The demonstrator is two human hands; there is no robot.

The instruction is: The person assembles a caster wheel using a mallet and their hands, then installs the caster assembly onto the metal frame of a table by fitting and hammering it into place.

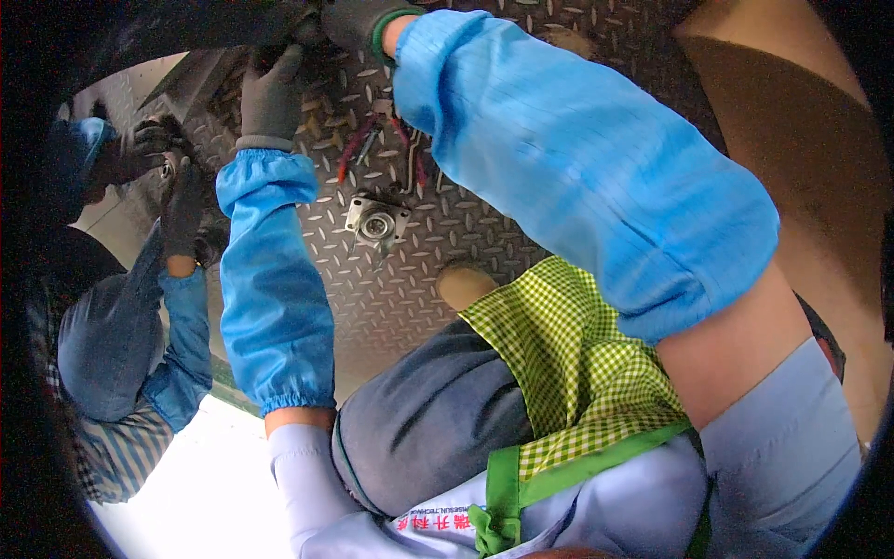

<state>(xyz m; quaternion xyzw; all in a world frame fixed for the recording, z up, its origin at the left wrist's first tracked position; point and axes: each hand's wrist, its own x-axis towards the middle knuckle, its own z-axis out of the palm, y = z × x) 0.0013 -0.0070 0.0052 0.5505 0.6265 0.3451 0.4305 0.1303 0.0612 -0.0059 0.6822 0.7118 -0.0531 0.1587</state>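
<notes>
Two gloved hands reach up toward the top edge of the view, both in grey work gloves with bright blue sleeve covers over the forearms; left hand (272, 93) sits with fingers curled against a dark machine part (233, 23) at the upper rim, though whether it grips or only presses there cannot be told; right hand (358, 20) is mostly cut off by the frame edge, green cuff showing, its fingers out of sight, so its hold cannot be told either; a small square metal flange fitting (377, 222) with a round centre lies flat on the diamond-pattern steel floor plate (410, 279), below and between the two forearms, well apart from both hands; red-handled pliers (358, 147) lie on the plate just above the fitting, beside a thin bent metal rod (412, 168); a tan shoe toe (464, 284) rests on the plate below the fitting; green checked apron (568, 363) over grey trousers fills the lower middle; at far left a co-worker's gloved hands (163, 177), also blue-sleeved, close around a small round metal piece, apart from the person's own hands.
</notes>
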